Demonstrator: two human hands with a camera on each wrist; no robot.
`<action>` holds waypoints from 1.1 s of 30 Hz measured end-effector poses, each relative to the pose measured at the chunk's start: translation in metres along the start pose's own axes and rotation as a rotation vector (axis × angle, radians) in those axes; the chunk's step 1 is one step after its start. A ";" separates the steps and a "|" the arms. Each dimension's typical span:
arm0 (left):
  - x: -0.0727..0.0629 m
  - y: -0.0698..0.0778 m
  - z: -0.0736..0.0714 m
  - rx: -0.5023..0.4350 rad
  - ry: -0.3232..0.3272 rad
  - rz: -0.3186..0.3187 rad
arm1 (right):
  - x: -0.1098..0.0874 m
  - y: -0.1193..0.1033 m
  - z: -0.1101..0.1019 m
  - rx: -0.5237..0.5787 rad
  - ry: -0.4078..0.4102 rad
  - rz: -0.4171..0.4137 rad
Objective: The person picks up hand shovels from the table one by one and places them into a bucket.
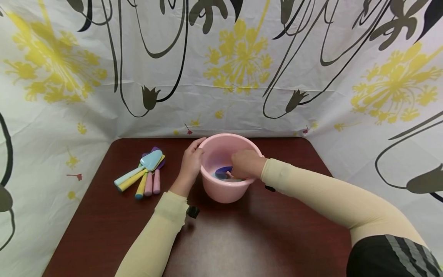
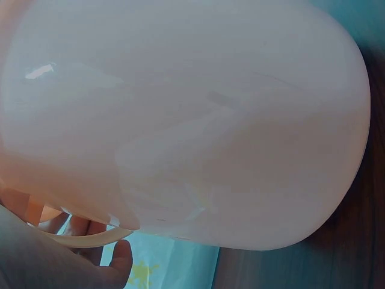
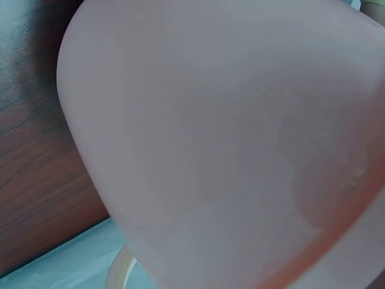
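A pink plastic bucket (image 1: pixel 225 192) stands upright on the table. My left hand (image 1: pixel 192 159) grips its rim on the left side; in the left wrist view those fingers (image 2: pixel 122 259) show beside the pale bucket handle (image 2: pixel 90 241). My right hand (image 1: pixel 245 163) reaches down inside the bucket, fingers curled and partly hidden. At its fingertips I hold a dark blue toy shovel (image 1: pixel 224 170), whose rounded head points left. Beneath it lie other small coloured pieces, mostly covered by the hand. In the right wrist view the bucket wall (image 3: pixel 198 150) fills most of the picture.
Left of the bucket lies a pile of toy garden tools: a light blue trowel (image 1: pixel 151 159) on top, then yellow handles (image 1: pixel 141 187) and pink handles (image 1: pixel 157 181). A patterned cloth (image 1: pixel 166 123) hangs behind the dark red table (image 1: pixel 86 227) and along its sides.
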State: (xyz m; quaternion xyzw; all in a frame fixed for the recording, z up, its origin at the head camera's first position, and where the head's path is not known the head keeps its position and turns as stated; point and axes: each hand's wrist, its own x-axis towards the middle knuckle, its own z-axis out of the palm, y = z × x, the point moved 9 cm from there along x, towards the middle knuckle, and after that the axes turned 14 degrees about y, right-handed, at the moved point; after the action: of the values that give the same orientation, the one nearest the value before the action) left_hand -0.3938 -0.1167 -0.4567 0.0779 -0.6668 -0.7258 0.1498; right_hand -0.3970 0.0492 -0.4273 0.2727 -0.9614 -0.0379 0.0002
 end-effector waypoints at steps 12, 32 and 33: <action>-0.001 0.000 0.000 0.004 0.002 0.006 | -0.008 -0.008 0.002 -0.026 -0.116 0.038; 0.001 0.000 0.000 0.003 0.007 0.010 | 0.002 0.004 -0.010 0.231 -0.031 -0.007; 0.001 0.000 0.000 0.002 0.007 0.008 | 0.002 0.006 -0.016 0.278 0.009 0.000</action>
State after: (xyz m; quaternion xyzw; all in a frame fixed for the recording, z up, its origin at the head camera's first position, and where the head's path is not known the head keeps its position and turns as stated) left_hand -0.3947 -0.1166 -0.4566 0.0781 -0.6673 -0.7243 0.1549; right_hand -0.4017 0.0523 -0.4106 0.2702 -0.9574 0.0967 -0.0332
